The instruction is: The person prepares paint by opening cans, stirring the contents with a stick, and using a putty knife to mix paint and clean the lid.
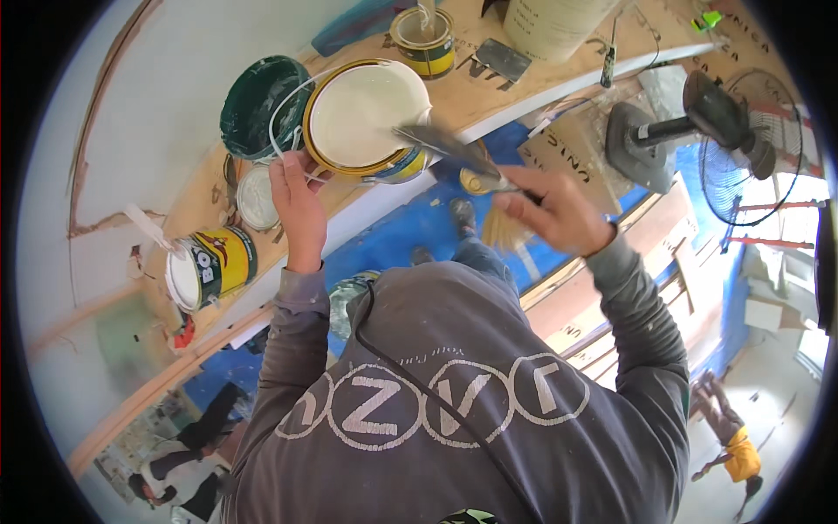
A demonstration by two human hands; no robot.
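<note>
A large paint can (403, 166) with white paint inside tilts toward me at the edge of the wooden bench. My left hand (299, 196) grips its lower left side, beside the white wire handle. In my right hand (559, 210) is a putty knife (454, 155), its dark blade blurred and its tip over the can's right rim. Below that hand shows a straw-coloured fan of bristles (504, 231); whether I hold it too, I cannot tell. A dark green bucket (247, 131), smeared white inside, stands left of the can.
A white lid (257, 197) and another paint can (229, 262) lie to the left. Farther back are a small can (428, 59), a phone (502, 61) and a pale bucket (554, 26). A fan (642, 148) stands at right. Two people are in the background.
</note>
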